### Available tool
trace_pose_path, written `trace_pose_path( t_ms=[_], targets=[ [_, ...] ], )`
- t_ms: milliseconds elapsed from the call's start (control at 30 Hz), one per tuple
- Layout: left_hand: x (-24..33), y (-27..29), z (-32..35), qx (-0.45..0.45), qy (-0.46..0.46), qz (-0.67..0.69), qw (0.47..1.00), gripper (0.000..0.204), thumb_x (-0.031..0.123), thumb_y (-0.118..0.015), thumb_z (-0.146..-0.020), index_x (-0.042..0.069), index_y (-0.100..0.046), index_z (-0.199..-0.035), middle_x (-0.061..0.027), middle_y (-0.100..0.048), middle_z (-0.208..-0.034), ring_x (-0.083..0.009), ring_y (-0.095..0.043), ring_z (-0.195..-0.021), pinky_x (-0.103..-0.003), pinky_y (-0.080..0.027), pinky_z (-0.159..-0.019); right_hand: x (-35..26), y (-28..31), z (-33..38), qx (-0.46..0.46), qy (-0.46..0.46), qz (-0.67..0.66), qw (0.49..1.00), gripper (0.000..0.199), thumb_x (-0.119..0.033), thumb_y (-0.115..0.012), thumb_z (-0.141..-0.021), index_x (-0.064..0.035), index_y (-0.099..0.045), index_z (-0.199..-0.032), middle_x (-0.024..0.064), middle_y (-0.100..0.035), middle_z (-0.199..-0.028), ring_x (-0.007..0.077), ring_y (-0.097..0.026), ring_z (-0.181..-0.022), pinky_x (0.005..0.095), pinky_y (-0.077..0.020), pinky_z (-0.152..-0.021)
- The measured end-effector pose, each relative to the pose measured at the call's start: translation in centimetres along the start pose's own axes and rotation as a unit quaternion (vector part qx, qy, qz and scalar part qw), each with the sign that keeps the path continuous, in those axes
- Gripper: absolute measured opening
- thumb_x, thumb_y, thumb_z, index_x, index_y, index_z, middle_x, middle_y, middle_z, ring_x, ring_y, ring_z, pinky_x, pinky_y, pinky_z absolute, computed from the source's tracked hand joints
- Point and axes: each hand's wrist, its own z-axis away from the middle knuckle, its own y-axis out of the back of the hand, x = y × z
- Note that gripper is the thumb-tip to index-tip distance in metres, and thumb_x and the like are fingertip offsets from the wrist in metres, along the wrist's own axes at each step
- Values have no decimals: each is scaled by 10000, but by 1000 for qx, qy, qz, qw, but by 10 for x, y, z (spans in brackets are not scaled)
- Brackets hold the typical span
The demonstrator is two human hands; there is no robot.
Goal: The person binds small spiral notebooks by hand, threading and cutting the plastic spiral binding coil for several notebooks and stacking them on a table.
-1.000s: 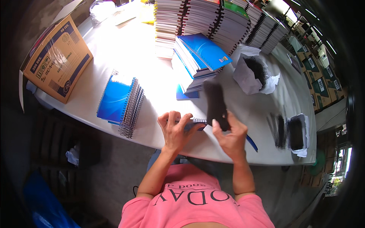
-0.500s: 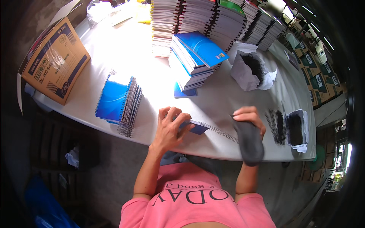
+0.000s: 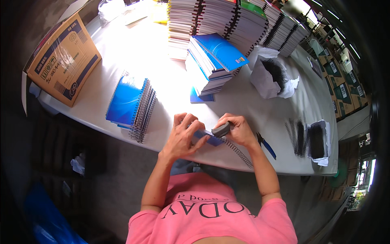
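A blue-covered notebook [image 3: 214,140] stands near the table's front edge, its spine side up. My left hand [image 3: 183,136] is closed around its left part, fingers over the top. From the right end of its spine a dark wire coil [image 3: 240,154] runs out and droops over the table. My right hand [image 3: 237,129] grips a dark grey, elongated, rounded tool [image 3: 221,129], held against the spine where the coil enters. Its exact kind I cannot make out. Right of that hand lie blue-handled pliers [image 3: 267,146].
Coil-bound blue notebooks [image 3: 126,101] are stacked at left, beside a cardboard box [image 3: 67,61]. A pile of unbound blue books [image 3: 217,53] stands behind my hands, before tall bound stacks [image 3: 219,20]. At right are loose coils [image 3: 298,136], a box of coils [image 3: 319,140] and a paper-wrapped bundle [image 3: 264,79].
My right hand has swung left with the grey tool, from beyond the coil's free end to the notebook's spine. The pliers have come into sight. My left hand keeps its hold.
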Motion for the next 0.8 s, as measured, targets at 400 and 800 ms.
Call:
trace_pose_path(
  t_ms=[400, 800],
  targets=[
    [-3, 7, -4, -45, 28, 16, 998, 331, 266, -761, -738, 93, -572, -947, -142, -406, -1164, -314, -452, -1005, -414, -431, -863, -2, 1, -1, 19, -1, 153, 988, 238, 95, -730, -633, -45, -728, -825, 31, -637, -804, 106, -589, -745, 250, -461, -666],
    [-23, -10, 4, 33, 11, 106, 994, 512, 209, -837, -659, 68, -480, -999, -137, -356, -1075, -251, -480, -859, -388, -459, -768, -16, -5, -7, -18, 56, 72, 996, 215, 85, -672, -655, -34, -710, -830, 52, -626, -778, 136, -595, -729, 260, -462, -686]
  ],
)
